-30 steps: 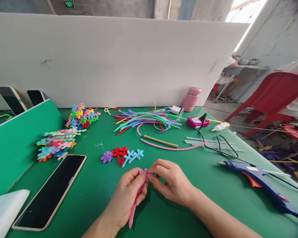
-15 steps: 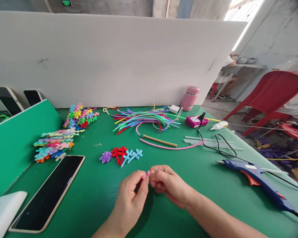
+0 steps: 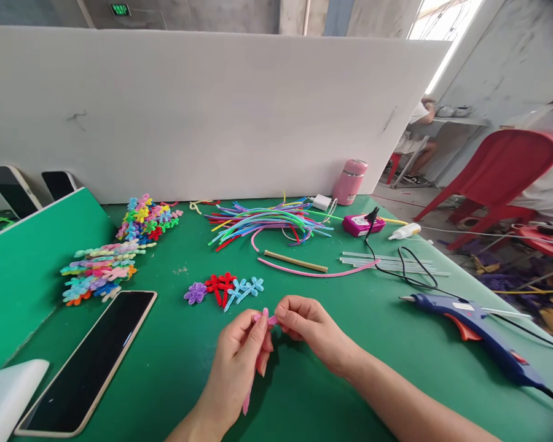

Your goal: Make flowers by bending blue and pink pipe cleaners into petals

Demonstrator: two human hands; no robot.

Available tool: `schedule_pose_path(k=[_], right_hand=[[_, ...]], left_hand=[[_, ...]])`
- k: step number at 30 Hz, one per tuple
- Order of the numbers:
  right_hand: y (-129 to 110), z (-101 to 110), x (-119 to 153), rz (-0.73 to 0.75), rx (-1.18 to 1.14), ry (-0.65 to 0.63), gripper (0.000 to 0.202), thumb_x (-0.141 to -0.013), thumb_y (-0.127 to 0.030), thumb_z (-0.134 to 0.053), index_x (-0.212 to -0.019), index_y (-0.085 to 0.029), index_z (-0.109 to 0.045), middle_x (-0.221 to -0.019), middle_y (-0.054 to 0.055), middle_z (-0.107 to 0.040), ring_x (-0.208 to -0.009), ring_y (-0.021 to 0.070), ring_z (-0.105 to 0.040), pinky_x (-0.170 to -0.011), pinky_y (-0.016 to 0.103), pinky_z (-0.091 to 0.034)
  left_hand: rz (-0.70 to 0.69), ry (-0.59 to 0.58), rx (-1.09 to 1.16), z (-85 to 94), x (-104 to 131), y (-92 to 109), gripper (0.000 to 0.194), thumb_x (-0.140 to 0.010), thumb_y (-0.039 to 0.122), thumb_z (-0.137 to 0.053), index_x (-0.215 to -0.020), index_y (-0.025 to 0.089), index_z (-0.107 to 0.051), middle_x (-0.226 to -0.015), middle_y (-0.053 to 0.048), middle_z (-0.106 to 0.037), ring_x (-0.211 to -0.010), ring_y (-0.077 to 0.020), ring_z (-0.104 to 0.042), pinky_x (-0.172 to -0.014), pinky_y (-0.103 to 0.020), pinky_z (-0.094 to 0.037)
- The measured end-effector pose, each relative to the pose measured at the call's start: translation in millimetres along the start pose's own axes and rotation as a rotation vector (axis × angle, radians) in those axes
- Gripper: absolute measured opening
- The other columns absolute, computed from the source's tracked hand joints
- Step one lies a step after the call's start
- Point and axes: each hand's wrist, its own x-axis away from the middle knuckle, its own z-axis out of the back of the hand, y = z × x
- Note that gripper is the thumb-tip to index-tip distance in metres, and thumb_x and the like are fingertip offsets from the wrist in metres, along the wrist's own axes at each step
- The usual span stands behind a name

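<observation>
Across the green tabletop (image 3: 175,350), the right forearm (image 3: 396,390) lies near the glue gun (image 3: 488,333) at the right; an outward swing might knock it. At lower centre, the left hand (image 3: 237,359) pinches a pink pipe cleaner (image 3: 271,320), and the right hand (image 3: 313,331) grips it just beside. Uneven pulling could slip the bend or kink the strand.
</observation>
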Motion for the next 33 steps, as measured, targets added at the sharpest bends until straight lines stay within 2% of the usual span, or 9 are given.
schedule_pose_path(k=[7,13,15,18,21,24,27,30,33], right_hand=[[2.5,2.2,0.4,0.055,0.117,-0.006,0.034,-0.074,-0.044,-0.051,-0.058,-0.015,-0.041,-0.051,-0.007,-0.029,-0.049,0.0063,-0.022,-0.046,0.022,-0.018],[1.1,-1.1,0.7,0.016,-0.009,-0.05,0.032,-0.075,-0.042,-0.05,-0.058,-0.016,-0.041,-0.048,-0.006,-0.036,-0.046,0.0061,-0.025,-0.046,0.022,-0.019],[0.5,-1.7,0.2,0.025,-0.05,-0.052,0.032,-0.075,-0.042,-0.051,-0.06,-0.015,-0.042,-0.048,-0.006,-0.037,-0.046,0.0059,-0.026,-0.046,0.022,-0.018],[0.9,-0.8,-0.8,0.041,-0.067,0.004,0.034,-0.074,-0.045,-0.052,-0.061,-0.015,-0.043,-0.05,-0.007,-0.033,-0.046,0.0056,-0.023,-0.045,0.021,-0.017],[1.3,0.8,-0.5,0.038,-0.042,0.054,0.037,-0.076,-0.048,-0.049,-0.062,-0.015,-0.043,-0.053,-0.006,-0.033,-0.047,0.0058,-0.023,-0.045,0.021,-0.017],[0.1,0.0,1.3,0.017,0.042,0.054,0.037,-0.077,-0.049,-0.048,-0.067,-0.014,-0.046,-0.056,-0.005,-0.037,-0.049,0.0061,-0.027,-0.045,0.021,-0.019],[-1.3,-4.3,3.4,0.039,0.124,-0.036,0.036,-0.074,-0.049,-0.052,-0.067,-0.013,-0.049,-0.059,-0.003,-0.041,-0.054,0.0072,-0.033,-0.05,0.02,-0.026],[-0.4,-8.2,4.2,0.078,0.113,-0.094,0.037,-0.073,-0.049,-0.053,-0.066,-0.012,-0.049,-0.061,-0.002,-0.044,-0.057,0.0082,-0.036,-0.053,0.021,-0.029],[1.1,-7.9,3.8,0.105,0.11,-0.072,0.037,-0.072,-0.047,-0.056,-0.062,-0.013,-0.047,-0.059,-0.003,-0.041,-0.056,0.0077,-0.033,-0.051,0.021,-0.027]], left_hand=[[0.071,-0.055,0.156,-1.1,-0.9,-1.1,0.028,-0.078,0.036,-0.05,-0.059,0.016,-0.046,-0.052,0.005,-0.046,-0.038,-0.0041,-0.04,-0.039,-0.017,-0.031],[0.091,-0.07,0.253,-3.0,-1.3,0.8,0.023,-0.076,0.032,-0.055,-0.06,0.015,-0.051,-0.054,0.003,-0.051,-0.041,-0.0051,-0.044,-0.042,-0.018,-0.034],[0.136,-0.058,0.348,-2.9,-1.6,0.6,0.019,-0.074,0.03,-0.057,-0.063,0.015,-0.056,-0.058,0.002,-0.054,-0.047,-0.0065,-0.047,-0.047,-0.018,-0.037],[0.194,-0.014,0.504,-2.3,-2.8,-0.7,0.011,-0.07,0.025,-0.063,-0.065,0.015,-0.062,-0.062,0.001,-0.056,-0.06,-0.0082,-0.05,-0.057,-0.018,-0.041],[0.219,0.033,0.59,-0.9,-4.8,-0.8,0.006,-0.066,0.021,-0.067,-0.066,0.015,-0.066,-0.062,0.001,-0.058,-0.063,-0.0079,-0.05,-0.06,-0.017,-0.042],[0.223,0.069,0.626,1.0,-6.9,1.2,0.01,-0.065,0.021,-0.068,-0.073,0.016,-0.069,-0.062,0.0,-0.06,-0.062,-0.0083,-0.051,-0.059,-0.017,-0.042],[0.211,0.099,0.639,1.8,-7.3,2.6,0.012,-0.065,0.023,-0.067,-0.077,0.018,-0.07,-0.064,-0.001,-0.061,-0.064,-0.0099,-0.053,-0.057,-0.018,-0.042],[0.188,0.081,0.618,0.8,-6.3,1.9,0.011,-0.066,0.023,-0.067,-0.076,0.019,-0.07,-0.067,-0.001,-0.062,-0.067,-0.0108,-0.053,-0.059,-0.019,-0.042],[0.17,0.041,0.591,0.2,-6.0,0.3,0.008,-0.067,0.023,-0.065,-0.073,0.017,-0.068,-0.066,0.0,-0.059,-0.067,-0.0103,-0.051,-0.06,-0.02,-0.041]])
